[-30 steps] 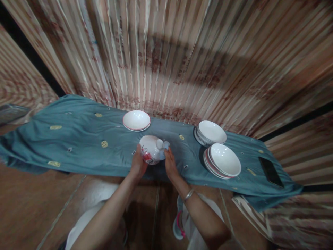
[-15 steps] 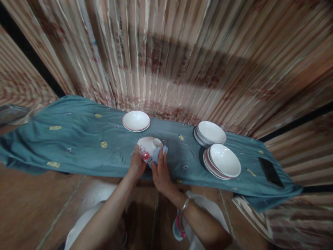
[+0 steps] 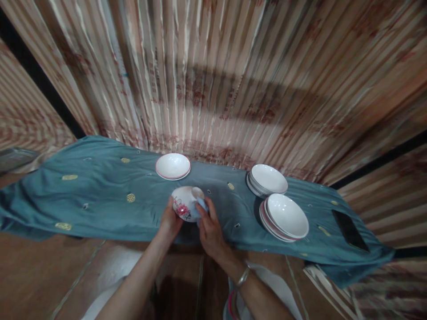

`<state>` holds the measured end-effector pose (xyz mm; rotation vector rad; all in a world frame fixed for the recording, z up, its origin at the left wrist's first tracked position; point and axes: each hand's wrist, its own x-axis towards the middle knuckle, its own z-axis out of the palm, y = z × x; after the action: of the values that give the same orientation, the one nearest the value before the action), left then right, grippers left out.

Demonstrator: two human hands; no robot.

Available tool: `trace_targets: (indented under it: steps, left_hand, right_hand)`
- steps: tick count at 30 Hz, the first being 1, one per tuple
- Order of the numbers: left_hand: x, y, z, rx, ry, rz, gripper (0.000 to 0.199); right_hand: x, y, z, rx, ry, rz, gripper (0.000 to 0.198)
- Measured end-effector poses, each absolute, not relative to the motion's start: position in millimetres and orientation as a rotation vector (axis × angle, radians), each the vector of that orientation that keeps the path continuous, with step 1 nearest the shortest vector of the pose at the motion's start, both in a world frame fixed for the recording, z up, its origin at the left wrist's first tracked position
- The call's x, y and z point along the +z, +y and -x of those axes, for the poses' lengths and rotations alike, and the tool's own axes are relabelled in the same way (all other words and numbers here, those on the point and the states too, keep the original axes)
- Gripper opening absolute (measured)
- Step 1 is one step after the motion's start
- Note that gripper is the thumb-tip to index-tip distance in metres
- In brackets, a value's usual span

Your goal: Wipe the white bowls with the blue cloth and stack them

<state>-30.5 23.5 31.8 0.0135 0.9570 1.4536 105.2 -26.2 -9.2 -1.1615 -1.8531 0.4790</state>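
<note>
Tilted on its side, a white bowl with a red flower print [image 3: 181, 205] is held over the front part of the cloth-covered table. My left hand [image 3: 171, 218] is closed on the bowl's left rim. Against the bowl's right side, near its foot, my right hand [image 3: 209, 224] presses a light blue cloth [image 3: 201, 207]; its fingers are bent around this cloth. Just behind the bowl stands a white dish with a red rim [image 3: 173, 166], with another rim showing beneath it.
Two stacks of white bowls stand to the right, a rear stack [image 3: 268, 178] and a front stack [image 3: 288, 216]. A dark phone [image 3: 350, 230] lies near the right end. The table's teal cloth [image 3: 106, 195] hangs over the edge. A pleated curtain [image 3: 207, 89] rises behind.
My right hand has shifted on the bowl, moving the blue cloth around the foot. The bowl is turned slightly. The whole view has tipped up a little.
</note>
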Motion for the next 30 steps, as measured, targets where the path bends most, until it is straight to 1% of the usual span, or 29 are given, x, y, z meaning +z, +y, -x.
trace_targets:
  steps: [3,5,10,14,17,25,28,30]
  left_hand:
    - [26.5,22.0,30.4,1.465,0.959,-0.058,0.036]
    - [24.4,20.1,28.6,1.472,0.959,-0.112,0.033]
    - [26.1,16.1,22.7,1.489,0.972,-0.257,0.025]
    - [27.6,14.9,22.1,1.489,0.982,-0.304,0.029]
    - [27.1,14.8,23.1,1.493,0.992,-0.295,0.027]
    - [22.5,21.0,25.6,1.479,1.050,-0.245,0.031]
    - [17.6,23.1,25.0,1.504,1.096,-0.308,0.039]
    - [15.0,22.8,24.0,1.518,1.112,-0.367,0.040]
  right_hand:
    - [2.7,-10.7,-118.2,0.481,-1.762,1.225,0.049]
    - [7.3,-0.1,-123.1,0.482,-1.709,1.251,0.051]
    - [4.2,7.6,-116.5,0.532,-1.699,1.307,0.052]
    - [-3.3,0.0,-109.1,0.536,-1.739,1.281,0.050]
    - [-3.2,-5.7,-109.9,0.533,-1.778,1.219,0.049]
    - [22.6,-17.5,-124.7,0.532,-1.866,1.093,0.045]
    - [27.9,-18.6,-129.5,0.453,-1.853,1.115,0.045]
    - [28.2,-17.3,-129.3,0.372,-1.896,1.108,0.047]
